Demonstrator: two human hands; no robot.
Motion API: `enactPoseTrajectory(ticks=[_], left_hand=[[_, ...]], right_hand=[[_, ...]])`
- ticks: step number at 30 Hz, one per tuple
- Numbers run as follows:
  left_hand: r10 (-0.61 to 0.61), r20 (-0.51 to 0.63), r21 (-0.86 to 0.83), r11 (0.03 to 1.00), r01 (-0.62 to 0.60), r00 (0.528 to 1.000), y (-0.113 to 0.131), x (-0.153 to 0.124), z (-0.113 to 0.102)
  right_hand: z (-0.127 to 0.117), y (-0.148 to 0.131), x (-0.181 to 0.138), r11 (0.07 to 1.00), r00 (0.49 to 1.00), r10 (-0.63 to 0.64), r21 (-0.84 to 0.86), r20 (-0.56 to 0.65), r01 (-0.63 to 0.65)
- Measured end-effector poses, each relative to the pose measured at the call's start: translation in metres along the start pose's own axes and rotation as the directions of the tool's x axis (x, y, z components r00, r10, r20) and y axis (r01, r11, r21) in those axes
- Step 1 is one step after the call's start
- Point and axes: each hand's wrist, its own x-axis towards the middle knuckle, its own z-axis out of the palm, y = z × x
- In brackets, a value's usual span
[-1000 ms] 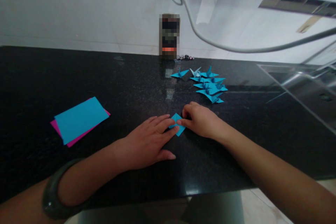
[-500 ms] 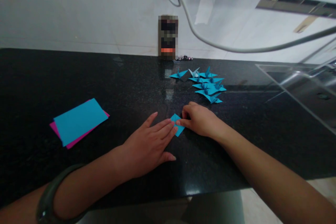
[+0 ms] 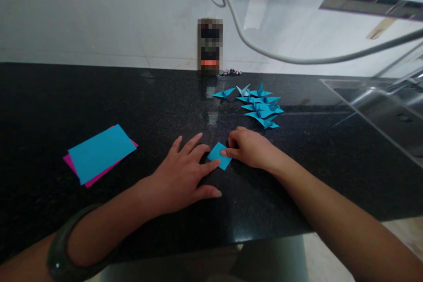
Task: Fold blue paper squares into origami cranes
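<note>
A small blue folded paper square lies turned like a diamond on the black countertop. My left hand is open, its fingers spread and its index fingertip resting on the paper's lower left part. On the other side, my right hand has its fingers curled and its thumb pressed on the paper's right corner, pinching it. Behind my right hand stand several blue origami cranes in a cluster, with one pale crane among them.
Blue paper sheets lie over pink paper at the left. A phone-shaped blurred object leans on the wall, beside a beaded string. A grey cable hangs above; a metal sink is at the right.
My left hand has spread its fingers and drawn most of them off the paper, leaving the index finger on it. My right hand holds its place at the right corner.
</note>
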Motion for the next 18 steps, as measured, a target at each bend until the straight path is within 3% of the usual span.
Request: enactPoseTrajectory(ticks=[10,18], left_hand=[[-0.038,0.017,-0.103,0.994,0.040,0.999,-0.0068,0.0026,-0.0068],[0.019,-0.033,0.023,1.000,-0.018,0.999,-0.0035,0.0027,-0.0017]], right_hand=[[-0.0029,-0.0002,-0.0009,1.000,1.000,-0.012,0.002,0.006,0.012],[0.0003,0.0018,0.0001,1.000,1.000,-0.018,-0.002,-0.001,0.018]])
